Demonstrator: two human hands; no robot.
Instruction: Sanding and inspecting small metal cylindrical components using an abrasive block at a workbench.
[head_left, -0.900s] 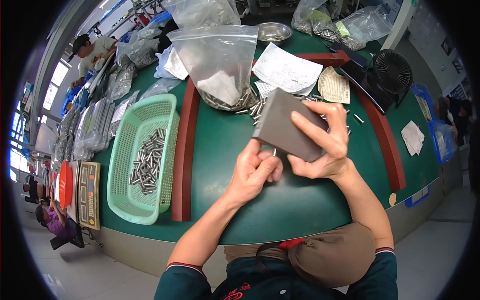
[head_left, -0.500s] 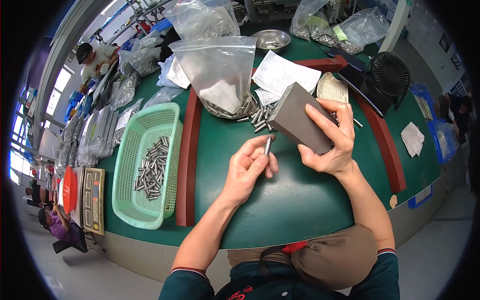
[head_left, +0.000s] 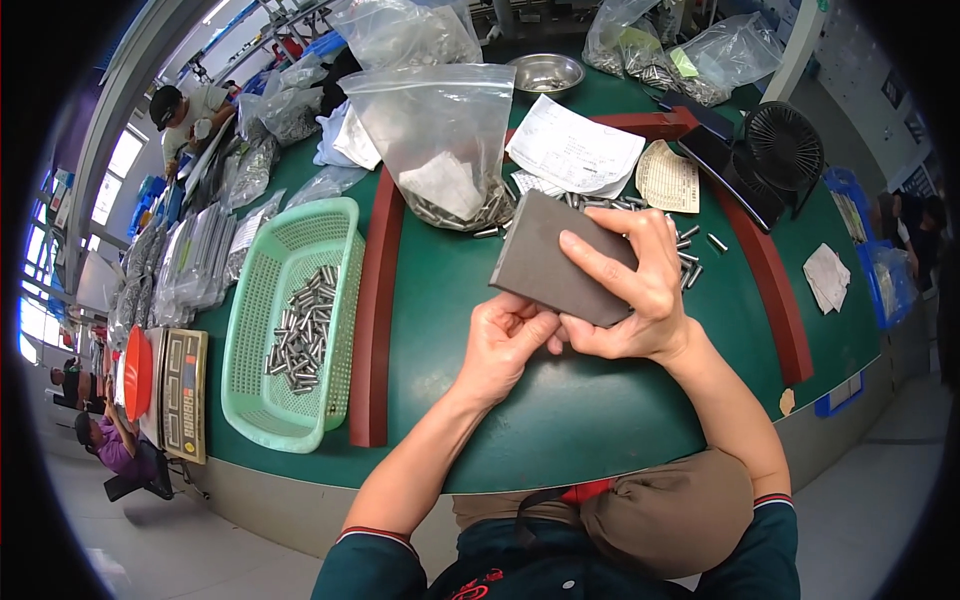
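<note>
My right hand grips a flat dark grey rectangular block, fingers spread over its face and thumb at its lower edge. The block is tilted above the green table. My left hand is closed in a pinch at the block's lower left edge, its fingertips partly behind it. The small metal pin seen in those fingers earlier is hidden now. Behind the block lie several loose metal pins. A light green basket on the left holds many similar pins.
Dark red bars frame the work area on the green table. A zip bag of pins, papers, a steel bowl and a black fan stand beyond. A scale sits far left; other people work there.
The block has moved left and down, turning its broad face up, and now meets my left hand. The pin in my left fingers has gone out of sight behind it.
</note>
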